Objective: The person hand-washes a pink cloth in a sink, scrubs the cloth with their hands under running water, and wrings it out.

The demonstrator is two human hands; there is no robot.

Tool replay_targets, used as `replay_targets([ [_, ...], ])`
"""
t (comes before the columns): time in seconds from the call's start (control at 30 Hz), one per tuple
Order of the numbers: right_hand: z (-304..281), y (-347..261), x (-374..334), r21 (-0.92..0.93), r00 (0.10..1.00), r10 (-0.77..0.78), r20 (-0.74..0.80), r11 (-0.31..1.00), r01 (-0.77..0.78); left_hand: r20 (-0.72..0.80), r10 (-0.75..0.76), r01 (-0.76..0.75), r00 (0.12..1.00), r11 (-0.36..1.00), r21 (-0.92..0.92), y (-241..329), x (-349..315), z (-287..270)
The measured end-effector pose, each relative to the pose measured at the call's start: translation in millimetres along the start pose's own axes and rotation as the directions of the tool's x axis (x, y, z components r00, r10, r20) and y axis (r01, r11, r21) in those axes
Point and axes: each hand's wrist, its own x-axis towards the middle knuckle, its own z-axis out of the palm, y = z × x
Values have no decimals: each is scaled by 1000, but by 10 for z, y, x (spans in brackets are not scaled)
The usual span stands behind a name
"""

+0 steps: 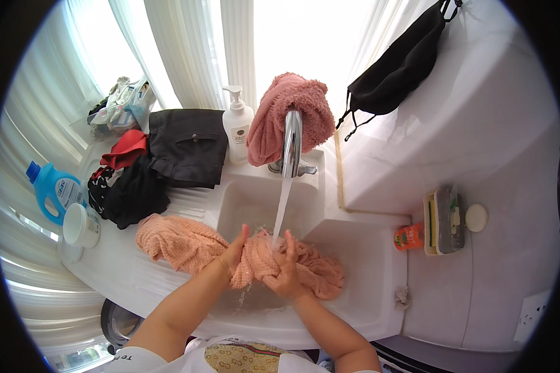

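Observation:
A long peach waffle-textured cloth (pixel 186 244) lies bunched across the sink, its left end on the ribbed washboard and its right end in the basin. My left hand (pixel 235 252) grips its middle from the left, thumb up, other fingers partly hidden behind the fabric. Close by on the right, my right hand (pixel 285 271) holds the same cloth, thumb and fingers around a fold. Water (pixel 281 208) runs from the chrome faucet (pixel 292 140) onto the cloth between both hands, and some drips off below it. The wet cloth hides part of the basin.
The white sink (pixel 370 280) has a washboard (pixel 190 204) on its left. A pink fluffy towel (pixel 274 99) drapes over the faucet. Around it stand a white pump bottle (pixel 238 133), folded dark trousers (pixel 190 146), black clothes (pixel 137 196), and a blue detergent bottle (pixel 55 193).

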Motion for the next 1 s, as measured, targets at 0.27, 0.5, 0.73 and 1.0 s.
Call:
replay_targets([
  [0.27, 716, 255, -18, -310, 981, -91, -170, 950, 35, -241, -6, 53, 971, 981, 189, -114, 48, -179],
  [0.5, 723, 332, 55, -222, 977, 128, -172, 961, -165, -264, 60, -35, 963, 994, 99, -256, 160, -298],
  [0.73, 710, 887, 67, 191, 931, 337, 138, 914, -359, -349, 282, 11, 894, 764, 645, -449, 614, -1346],
  [1.0, -169, 1010, -313, -639, 741, 344, 576, 755, 146, 42, 353, 285, 935, -814, 506, -606, 134, -602],
])
